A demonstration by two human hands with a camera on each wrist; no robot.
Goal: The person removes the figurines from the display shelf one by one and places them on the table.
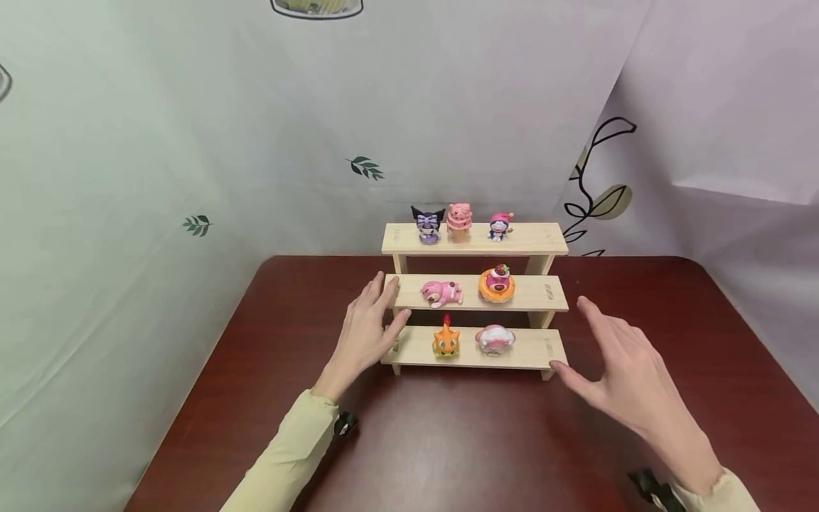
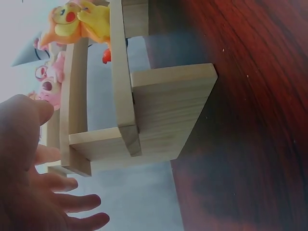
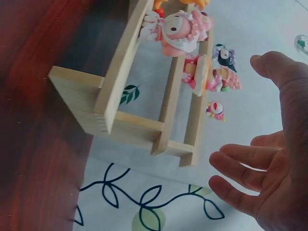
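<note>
A three-tier wooden display shelf (image 1: 416, 348) stands on the table with small figurines on every tier. My left hand (image 1: 366, 323) is at its left end, fingers spread and holding nothing. Off the right end, my right hand (image 1: 633, 377) is spread too, thumb toward the bottom tier. On top are a black-eared purple figurine (image 1: 429, 226), a pink ice-cream figurine (image 1: 459, 222) and a blue figurine in a pink hat (image 1: 500, 226). The middle tier bears a lying pink figurine (image 1: 441, 292) and an orange ring figurine (image 1: 497, 284). Below sit an orange figurine (image 1: 446, 341) and a pink-white one (image 1: 495, 339).
The dark red-brown wooden table (image 1: 461, 434) extends around the shelf. Behind it hangs a pale cloth backdrop (image 1: 307, 128) printed with leaves and vines. Dark straps show at both wrists, below the pale sleeves (image 1: 288, 448).
</note>
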